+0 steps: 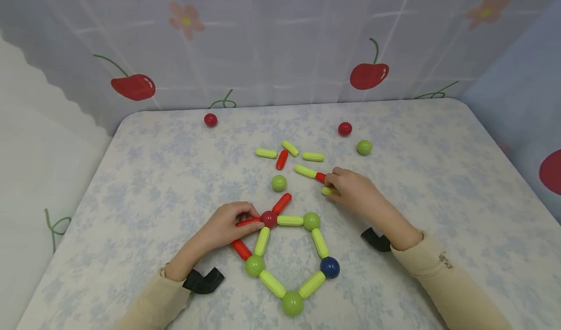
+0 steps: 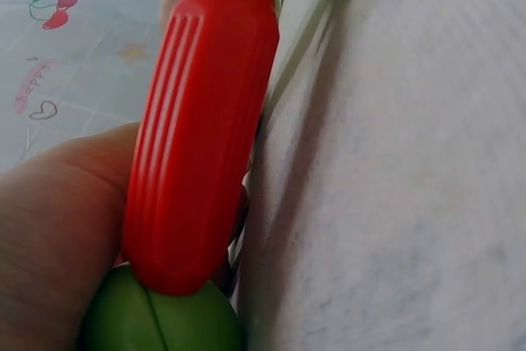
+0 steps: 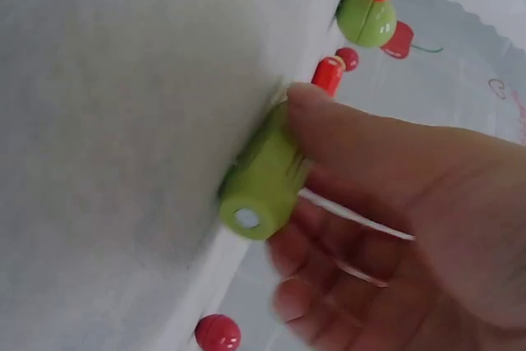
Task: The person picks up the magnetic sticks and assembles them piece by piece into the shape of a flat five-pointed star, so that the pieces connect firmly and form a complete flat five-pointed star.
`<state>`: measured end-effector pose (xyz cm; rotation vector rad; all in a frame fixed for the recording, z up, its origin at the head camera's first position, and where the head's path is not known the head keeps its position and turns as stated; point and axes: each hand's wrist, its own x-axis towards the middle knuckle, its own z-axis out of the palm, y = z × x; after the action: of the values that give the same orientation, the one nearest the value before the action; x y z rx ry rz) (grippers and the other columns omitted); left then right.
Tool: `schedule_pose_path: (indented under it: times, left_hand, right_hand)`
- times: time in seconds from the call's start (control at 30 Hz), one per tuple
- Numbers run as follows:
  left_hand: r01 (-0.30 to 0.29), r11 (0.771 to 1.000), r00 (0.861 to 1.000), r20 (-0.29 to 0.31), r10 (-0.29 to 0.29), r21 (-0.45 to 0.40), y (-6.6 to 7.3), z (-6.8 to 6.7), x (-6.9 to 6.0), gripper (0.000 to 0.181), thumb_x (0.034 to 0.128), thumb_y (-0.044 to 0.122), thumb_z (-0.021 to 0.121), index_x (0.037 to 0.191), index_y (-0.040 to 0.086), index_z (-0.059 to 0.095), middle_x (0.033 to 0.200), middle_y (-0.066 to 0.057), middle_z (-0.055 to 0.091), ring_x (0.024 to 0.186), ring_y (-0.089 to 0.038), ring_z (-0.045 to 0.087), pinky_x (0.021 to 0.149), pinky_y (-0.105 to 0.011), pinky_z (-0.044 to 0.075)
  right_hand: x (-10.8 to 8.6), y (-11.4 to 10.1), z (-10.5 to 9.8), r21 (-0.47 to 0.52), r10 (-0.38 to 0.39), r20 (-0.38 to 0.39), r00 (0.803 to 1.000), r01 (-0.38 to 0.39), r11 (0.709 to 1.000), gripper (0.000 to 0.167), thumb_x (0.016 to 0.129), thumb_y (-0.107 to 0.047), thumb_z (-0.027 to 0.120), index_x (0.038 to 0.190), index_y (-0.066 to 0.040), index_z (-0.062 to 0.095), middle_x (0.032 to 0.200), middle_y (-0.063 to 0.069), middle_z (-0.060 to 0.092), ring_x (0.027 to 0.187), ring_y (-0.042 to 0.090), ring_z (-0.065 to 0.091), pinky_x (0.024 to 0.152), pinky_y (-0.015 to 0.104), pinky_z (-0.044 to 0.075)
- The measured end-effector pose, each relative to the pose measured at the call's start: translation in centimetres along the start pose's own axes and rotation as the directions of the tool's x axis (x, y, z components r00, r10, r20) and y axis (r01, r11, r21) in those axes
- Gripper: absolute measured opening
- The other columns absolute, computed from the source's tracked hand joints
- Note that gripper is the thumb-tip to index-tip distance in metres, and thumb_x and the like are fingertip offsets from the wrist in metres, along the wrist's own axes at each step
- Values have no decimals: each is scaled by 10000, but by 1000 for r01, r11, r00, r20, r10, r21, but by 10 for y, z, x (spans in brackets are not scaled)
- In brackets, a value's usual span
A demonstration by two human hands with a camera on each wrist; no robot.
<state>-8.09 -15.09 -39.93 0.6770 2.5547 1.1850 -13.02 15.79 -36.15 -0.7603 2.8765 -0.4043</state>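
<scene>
From afar, my head view shows the left hand (image 1: 230,225) pinching a red plastic rod (image 1: 248,221) beside a glossy red ball (image 1: 269,219), the left wrist's alone reveals green balls (image 2: 168,318) at both ends of a ribbed red rod (image 2: 201,133), and only the right wrist's exposes the silvery end (image 3: 246,218) of the yellow-green plastic rod (image 3: 267,172) my right hand (image 3: 394,195) grips.

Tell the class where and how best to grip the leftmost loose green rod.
I'd pinch the green rod at its middle from above, across its long sides: it lies flat, running left to right, with a red rod just beyond its right end.
</scene>
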Motion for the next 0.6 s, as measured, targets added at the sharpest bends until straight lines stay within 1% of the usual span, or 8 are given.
schedule_pose_path:
  times: [0.1,0.17,0.23,0.3,0.37,0.47,0.53,0.6]
  left_hand:
    - [-1,1000,1000,2,1,0,1,-1,0,93,833,296,723,829,225,662,730,111,550,640,-107,456,573,-264,387]
    - [-1,1000,1000,2,1,0,2,-1,0,90,835,290,722,828,223,663,730,113,552,639,-106,457,575,-265,390]
    - [-2,1000,1000,3,2,-3,2,-1,0,87,838,285,720,828,221,662,730,113,552,638,-105,457,576,-265,391]
    - [-1,1000,1000,4,1,-3,1,-1,0,85,839,283,719,827,221,662,730,113,552,639,-106,457,575,-266,391]
    - [-2,1000,1000,4,2,-1,1,-1,0,88,841,287,717,827,220,661,731,115,550,639,-104,456,575,-266,391]
    - [-1,1000,1000,4,1,1,1,-1,0,91,839,296,717,826,225,661,734,117,551,640,-104,455,576,-268,389]
    - [-3,1000,1000,5,3,5,1,0,1,98,839,312,714,825,230,662,727,118,544,637,-101,449,573,-267,385]
    - [-3,1000,1000,6,3,8,1,0,0,97,836,314,717,822,234,664,716,113,537,634,-103,446,570,-268,380]
  right_hand:
    - [-2,-2,3,-9,-3,-5,1000,3,1000,146,792,-141,766,865,-86,652,766,-22,493,672,143,491,592,298,443]
    - [-1,-2,5,27,1,-22,1000,-1,1000,144,803,-150,757,879,-79,659,766,-24,511,680,141,495,602,304,442]
    - [0,-4,7,117,1,-42,999,4,993,140,821,-155,740,897,-71,658,772,-28,545,692,136,514,617,305,448]
    - [2,-6,9,256,-8,-58,998,22,967,135,848,-149,711,924,-56,649,786,-20,584,717,134,544,647,310,461]
    - [3,-9,12,403,-18,-63,998,42,914,134,868,-145,686,944,-44,640,803,-10,610,738,135,567,662,311,470]
    - [5,-16,17,601,-13,-23,1000,24,799,140,889,-134,657,966,-21,631,819,16,623,737,156,587,654,310,482]
    - [5,-19,21,684,8,18,1000,-18,729,150,892,-140,653,966,-11,629,802,23,621,705,171,582,629,303,477]
    - [6,-22,23,734,23,53,998,-54,677,148,892,-134,651,954,-3,622,769,34,611,668,189,568,608,291,466]
